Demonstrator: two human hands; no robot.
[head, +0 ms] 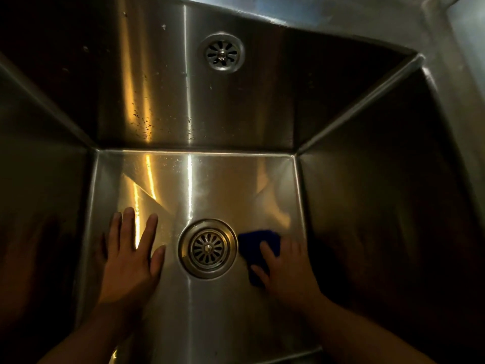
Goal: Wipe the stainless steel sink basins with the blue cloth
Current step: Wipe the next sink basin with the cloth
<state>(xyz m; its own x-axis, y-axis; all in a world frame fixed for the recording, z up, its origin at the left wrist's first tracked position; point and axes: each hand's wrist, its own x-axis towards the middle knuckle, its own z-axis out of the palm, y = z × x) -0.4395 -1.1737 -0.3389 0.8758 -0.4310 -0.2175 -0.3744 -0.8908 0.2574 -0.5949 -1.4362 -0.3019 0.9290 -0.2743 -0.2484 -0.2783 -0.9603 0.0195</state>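
I look straight down into a deep stainless steel sink basin (223, 185). Its round drain strainer (207, 248) sits in the floor between my hands. My right hand (286, 269) presses a dark blue cloth (256, 245) flat on the basin floor just right of the drain; the fingers cover part of the cloth. My left hand (131, 256) lies flat on the floor left of the drain, fingers spread, holding nothing.
The far wall (183, 95) mirrors the drain as a reflection (222, 52) and carries water spots. Dark side walls rise left (42, 206) and right (380, 206). The sink rim and counter edge (446, 48) run along the top right.
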